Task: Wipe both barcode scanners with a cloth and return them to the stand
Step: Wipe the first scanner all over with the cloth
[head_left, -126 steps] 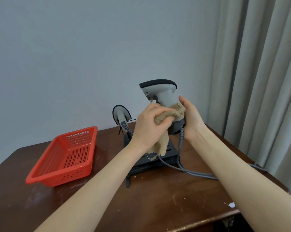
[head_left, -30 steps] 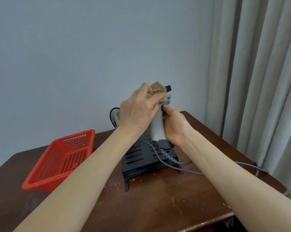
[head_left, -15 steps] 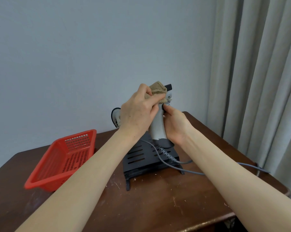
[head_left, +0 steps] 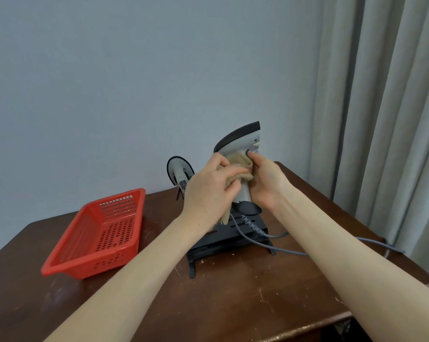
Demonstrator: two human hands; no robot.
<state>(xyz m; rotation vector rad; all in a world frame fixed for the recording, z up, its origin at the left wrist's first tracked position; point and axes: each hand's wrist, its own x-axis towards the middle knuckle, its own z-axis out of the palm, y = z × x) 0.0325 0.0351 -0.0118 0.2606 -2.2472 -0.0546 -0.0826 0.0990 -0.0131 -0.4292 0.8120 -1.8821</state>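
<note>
A grey barcode scanner (head_left: 241, 141) with a black top is held upright above the black slotted stand (head_left: 229, 239). My right hand (head_left: 266, 183) grips its handle from the right. My left hand (head_left: 209, 193) holds a tan cloth (head_left: 239, 166) wrapped against the handle's left side, just under the scanner head. A second scanner (head_left: 180, 170) sits in the stand behind my left hand, partly hidden. A grey cable (head_left: 262, 243) runs from the held scanner's base across the stand to the right.
A red perforated plastic basket (head_left: 100, 233) lies on the left of the dark wooden table (head_left: 221, 297). A grey wall stands behind and pale curtains (head_left: 386, 119) hang at the right. The table's front edge is near the bottom of view.
The cloth and my left hand have slid down from the scanner's head to its handle, so the head is now uncovered. My right hand still holds the handle.
</note>
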